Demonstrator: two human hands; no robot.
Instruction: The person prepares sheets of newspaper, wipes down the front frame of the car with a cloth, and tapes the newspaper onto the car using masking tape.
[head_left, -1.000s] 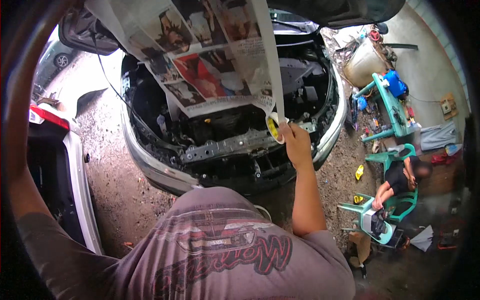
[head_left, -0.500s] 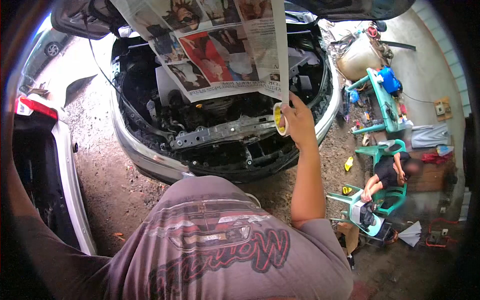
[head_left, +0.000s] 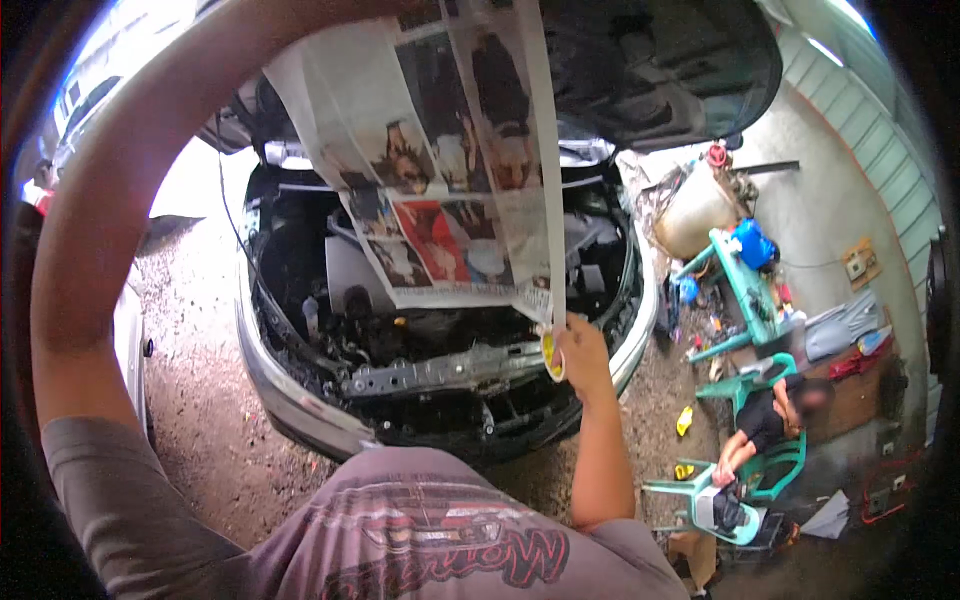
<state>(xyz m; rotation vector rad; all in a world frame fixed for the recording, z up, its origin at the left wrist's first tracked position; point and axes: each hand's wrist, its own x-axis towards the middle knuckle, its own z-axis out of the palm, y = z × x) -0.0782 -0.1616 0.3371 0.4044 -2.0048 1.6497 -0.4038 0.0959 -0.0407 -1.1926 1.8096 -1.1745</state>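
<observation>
A newspaper sheet (head_left: 440, 190) hangs from the top of the view over the open engine bay (head_left: 440, 370) of a car. Along its right edge runs a pale strip of tape (head_left: 550, 180), reaching down to a tape roll (head_left: 552, 355) with a yellow inside. My right hand (head_left: 580, 355) is closed on that roll at the sheet's lower right corner. My left arm (head_left: 95, 230) is raised and curves over to the top edge, where my left hand lies outside the view. The raised hood (head_left: 670, 75) is behind the sheet.
At the right, a person (head_left: 765, 420) in dark clothes sits on a green chair (head_left: 790, 470). A green table (head_left: 745, 285), a blue container (head_left: 753, 243) and a dirty tank (head_left: 695, 210) stand beyond. Part of a white car (head_left: 132, 340) shows at the left.
The view has tilted upward, showing more of the hood and the newspaper. My left arm now arches across the upper left. My right hand still holds the roll, which appears lower in view.
</observation>
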